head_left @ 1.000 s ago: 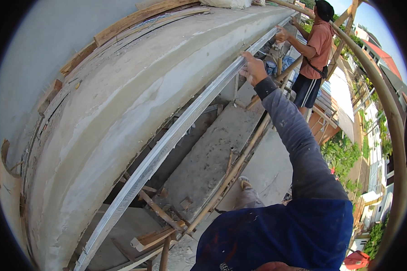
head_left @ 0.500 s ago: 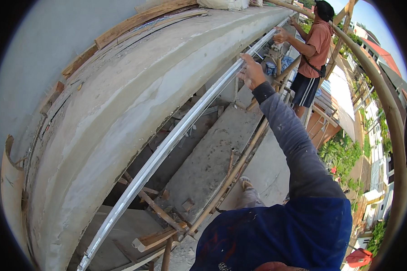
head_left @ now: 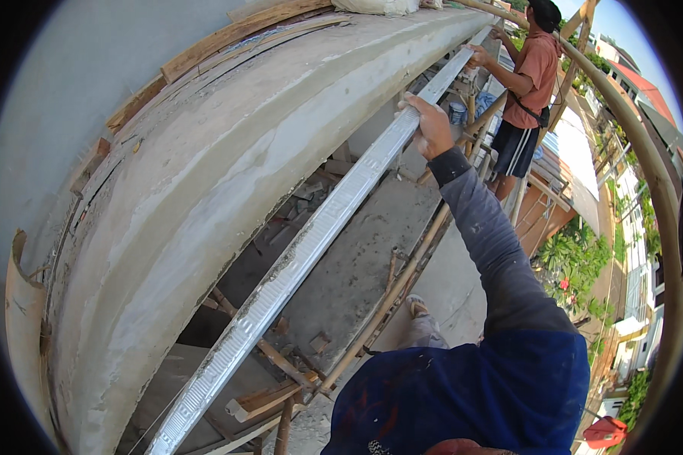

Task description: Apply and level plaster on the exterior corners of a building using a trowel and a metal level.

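A long, silvery metal channel [head_left: 311, 220] with a ribbed face runs diagonally from the lower left to the far upper right. My right hand [head_left: 432, 127] is closed round it in the upper middle, with the thumb side over its upper edge. Farther along, a co-worker in an orange shirt [head_left: 540, 72] grips the same channel with one hand [head_left: 478, 57], and the other hand is near its far end. Beside the channel curves a grey plastered concrete ledge [head_left: 235, 159], its surface patchy. My left hand is out of view, as is the channel's near end.
Bamboo poles [head_left: 387, 292] form scaffolding below and at the right. A gap with wood scraps [head_left: 265, 402] opens under the channel. Timber boards [head_left: 228, 38] lie along the wall. A blue bucket [head_left: 457, 112] stands near the co-worker. Roofs and plants show far below.
The metal channel has turned about its length, so its broad ribbed face now shows instead of a narrow edge. My right hand has shifted slightly, still gripping it.
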A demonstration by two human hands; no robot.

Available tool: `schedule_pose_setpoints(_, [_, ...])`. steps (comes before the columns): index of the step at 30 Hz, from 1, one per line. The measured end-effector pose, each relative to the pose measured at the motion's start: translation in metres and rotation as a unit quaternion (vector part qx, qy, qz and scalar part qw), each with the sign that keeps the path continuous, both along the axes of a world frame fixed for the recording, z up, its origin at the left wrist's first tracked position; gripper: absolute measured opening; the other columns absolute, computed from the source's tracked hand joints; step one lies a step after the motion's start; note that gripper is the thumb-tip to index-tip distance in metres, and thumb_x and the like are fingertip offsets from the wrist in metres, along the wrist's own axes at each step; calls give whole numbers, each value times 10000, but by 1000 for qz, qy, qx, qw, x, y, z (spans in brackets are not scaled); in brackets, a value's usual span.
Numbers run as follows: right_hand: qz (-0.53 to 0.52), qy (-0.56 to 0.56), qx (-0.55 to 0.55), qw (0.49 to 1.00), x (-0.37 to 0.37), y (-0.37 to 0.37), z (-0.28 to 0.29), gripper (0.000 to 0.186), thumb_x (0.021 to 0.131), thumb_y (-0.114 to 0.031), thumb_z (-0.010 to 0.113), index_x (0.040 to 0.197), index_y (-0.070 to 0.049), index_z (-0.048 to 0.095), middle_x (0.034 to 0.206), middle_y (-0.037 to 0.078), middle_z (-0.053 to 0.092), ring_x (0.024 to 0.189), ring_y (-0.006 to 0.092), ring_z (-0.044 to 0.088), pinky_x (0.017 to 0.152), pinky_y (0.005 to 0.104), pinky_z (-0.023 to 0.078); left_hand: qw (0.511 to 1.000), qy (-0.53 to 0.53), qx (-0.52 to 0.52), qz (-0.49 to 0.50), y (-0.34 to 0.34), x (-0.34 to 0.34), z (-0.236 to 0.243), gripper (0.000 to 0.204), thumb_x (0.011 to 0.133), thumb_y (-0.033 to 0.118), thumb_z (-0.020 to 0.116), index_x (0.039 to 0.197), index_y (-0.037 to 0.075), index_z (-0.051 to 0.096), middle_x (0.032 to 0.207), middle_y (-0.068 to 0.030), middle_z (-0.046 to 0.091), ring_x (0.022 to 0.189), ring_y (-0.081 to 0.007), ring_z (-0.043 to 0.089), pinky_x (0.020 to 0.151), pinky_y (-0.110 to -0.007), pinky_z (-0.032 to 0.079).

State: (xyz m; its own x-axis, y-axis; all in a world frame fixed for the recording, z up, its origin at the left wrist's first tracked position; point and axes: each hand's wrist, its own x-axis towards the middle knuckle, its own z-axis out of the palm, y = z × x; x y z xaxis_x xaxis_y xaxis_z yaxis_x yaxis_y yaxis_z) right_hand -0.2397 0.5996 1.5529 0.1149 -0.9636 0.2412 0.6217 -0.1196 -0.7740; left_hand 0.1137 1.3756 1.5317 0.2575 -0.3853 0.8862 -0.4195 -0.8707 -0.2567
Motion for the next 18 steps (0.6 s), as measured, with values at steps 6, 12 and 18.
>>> schedule_pose_setpoints(6, [8,44,25,999,-11,15,1,226,839,-135,610,958,56,589,789,113,617,674,222,629,599,334,534,996,-69,-65,1,-20,-15,-15,205,852,287,652,814,89,609,776,-108,581,768,-324,552,727,-466,428])
schedule_pose_setpoints(12, [-67,205,26,976,-23,24,-11,187,732,-155,653,756,23,601,637,45,567,499,153,576,447,283,472,997,-64,-33,23,-22,-26,-39,203,871,282,625,818,87,604,788,-95,544,764,-303,531,738,-456,418])
schedule_pose_setpoints(18, [-115,200,2,973,-26,45,-28,161,730,-172,639,745,-15,608,607,11,540,450,98,486,416,244,370,998,-40,-46,27,-11,-34,-60,175,882,234,617,817,72,611,763,-85,533,733,-295,524,730,-464,414])
